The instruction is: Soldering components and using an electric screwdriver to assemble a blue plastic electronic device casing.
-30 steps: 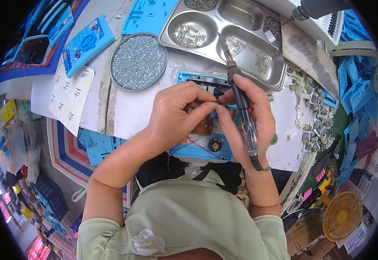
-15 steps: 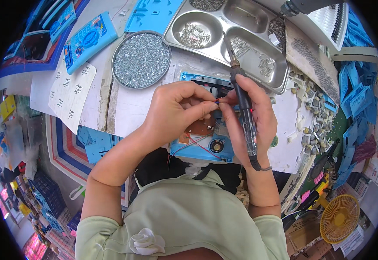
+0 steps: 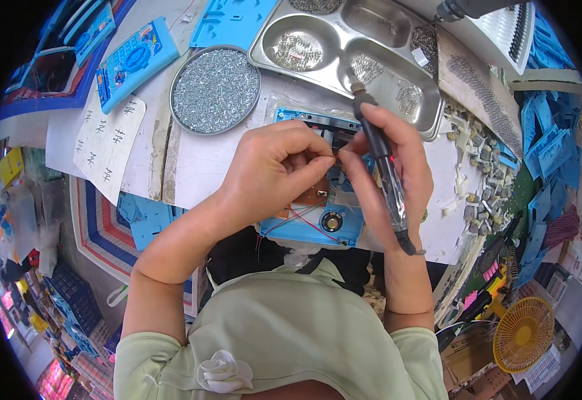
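A white-topped table (image 3: 194, 157) is seen from above, its far side taken up by a metal tray (image 3: 336, 17) in whose hollows small metal parts are held. At the near edge, below both hands, an open blue case (image 3: 287, 231) is laid flat and partly hidden by the fingers. The right hand (image 3: 401, 163) is curled at its right side, thumb and a finger brought close together just beside the left fingertips. The left hand (image 3: 271, 163) is held over its left part, thumb and forefinger pressed together at the tips; what is pinched there cannot be told. A round dish (image 3: 217, 133) is filled with silvery screws (image 3: 215, 87). A soldering iron (image 3: 379, 143) is gripped slantwise in the right hand, its front end pointed toward the tray. Inside the case, a brown board (image 3: 312, 196), a round speaker (image 3: 331, 221) and thin red wires (image 3: 312, 227) are exposed.
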`<state>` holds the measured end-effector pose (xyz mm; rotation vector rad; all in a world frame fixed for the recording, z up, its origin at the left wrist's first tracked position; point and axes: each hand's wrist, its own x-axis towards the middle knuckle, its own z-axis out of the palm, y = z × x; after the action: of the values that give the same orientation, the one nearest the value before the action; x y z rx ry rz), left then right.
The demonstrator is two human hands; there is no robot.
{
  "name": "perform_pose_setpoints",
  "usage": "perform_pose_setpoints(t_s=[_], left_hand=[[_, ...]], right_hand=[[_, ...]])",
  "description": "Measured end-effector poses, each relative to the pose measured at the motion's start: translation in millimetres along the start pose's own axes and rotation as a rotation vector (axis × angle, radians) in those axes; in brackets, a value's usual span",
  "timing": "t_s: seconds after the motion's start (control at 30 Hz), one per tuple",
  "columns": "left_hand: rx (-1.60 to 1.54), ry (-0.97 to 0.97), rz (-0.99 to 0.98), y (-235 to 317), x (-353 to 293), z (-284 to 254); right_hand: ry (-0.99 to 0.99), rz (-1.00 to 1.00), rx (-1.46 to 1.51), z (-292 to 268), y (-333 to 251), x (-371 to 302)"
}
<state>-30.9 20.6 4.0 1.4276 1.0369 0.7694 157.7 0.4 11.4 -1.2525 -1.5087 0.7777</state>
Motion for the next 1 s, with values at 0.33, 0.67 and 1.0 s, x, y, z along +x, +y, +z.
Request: perform_pose_setpoints(t_s=[0.33,0.67,1.0], left_hand=[[0.421,0.133,0.247,-3,4,3],[0.469,0.134,0.245,-5,5,2],[0.479,0.147,0.262,-6,5,2]], right_hand=[[0.101,-0.258,-0.16,-56,-5,-25],[-0.088,-0.248,-0.182,-60,-2,-45],[-0.208,-0.287,-0.284,-53,-5,-41]])
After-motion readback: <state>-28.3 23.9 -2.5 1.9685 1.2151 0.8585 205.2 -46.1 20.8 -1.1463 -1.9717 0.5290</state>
